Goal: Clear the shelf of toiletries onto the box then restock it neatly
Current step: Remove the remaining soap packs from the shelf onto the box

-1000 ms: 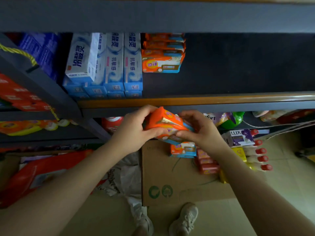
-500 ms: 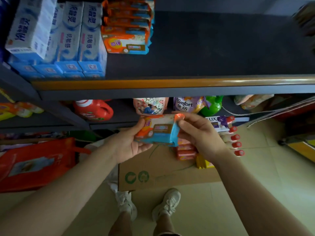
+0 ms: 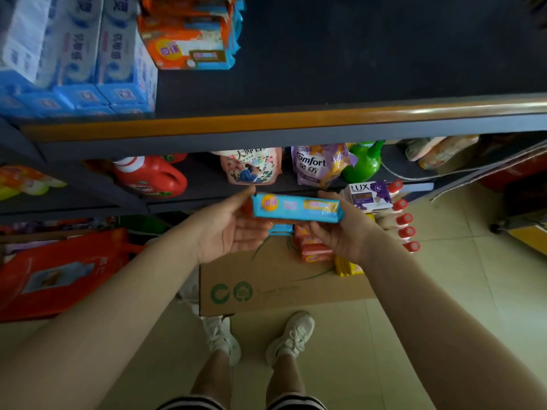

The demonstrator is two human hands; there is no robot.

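Note:
I hold an orange-and-blue soap pack edge-on between both hands, its blue side facing me, above the cardboard box. My left hand grips its left end with thumb on top and palm up. My right hand grips its right end from below. On the shelf stand a stack of the same orange packs and blue-white toothpaste boxes at the left. On the box lie another blue pack, pink soap bars, a yellow item, a Lux box and red-capped bottles.
The lower shelf holds a red detergent jug, a floral pouch, a Comfort pouch and a green bottle. A red bag sits at the left on the floor. My white shoes stand on tiles before the box.
The pack has been turned from its orange face to its blue edge and lowered away from the shelf toward the box. My view has tilted further down.

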